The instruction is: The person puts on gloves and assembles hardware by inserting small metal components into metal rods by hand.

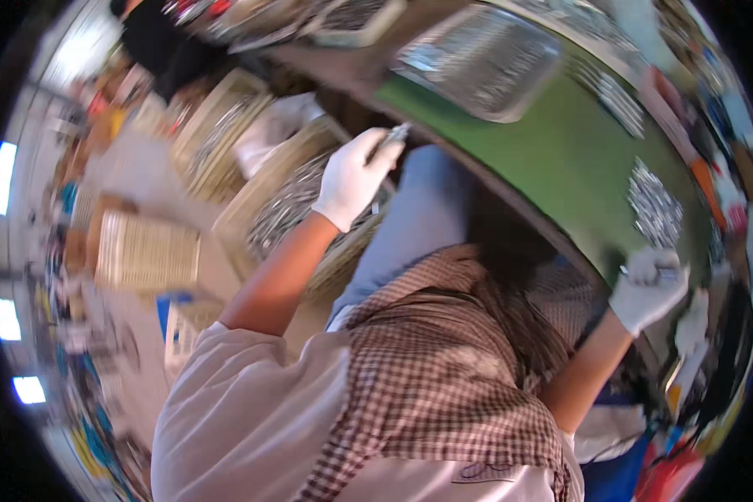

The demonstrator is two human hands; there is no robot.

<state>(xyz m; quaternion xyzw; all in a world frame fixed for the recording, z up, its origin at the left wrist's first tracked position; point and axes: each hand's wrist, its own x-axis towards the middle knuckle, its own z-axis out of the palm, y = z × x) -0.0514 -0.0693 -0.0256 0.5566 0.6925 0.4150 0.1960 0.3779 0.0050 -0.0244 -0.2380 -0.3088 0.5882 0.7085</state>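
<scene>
White gloves cover both my hands. My left hand [353, 177] is raised above a cream crate [230, 219] full of shiny metal parts [291, 205], beside the table edge. Its fingers are closed on a small metal part [399, 132], whose exact kind is blurred. At the right, my right hand [647, 294] is at the edge of the green table [510, 163], its fingers curled round a thin metal piece [668, 274]. Just beyond it lies a heap of small silvery metal parts [654, 203].
A clear tray [510, 113] holding rows of metal parts rests on the far tabletop, with a row of slim metal pieces [621, 107] to its right. Another filled crate [217, 138] and stacked cream crates [146, 251] stand on the floor at left. A person in black [171, 46] is at the far left.
</scene>
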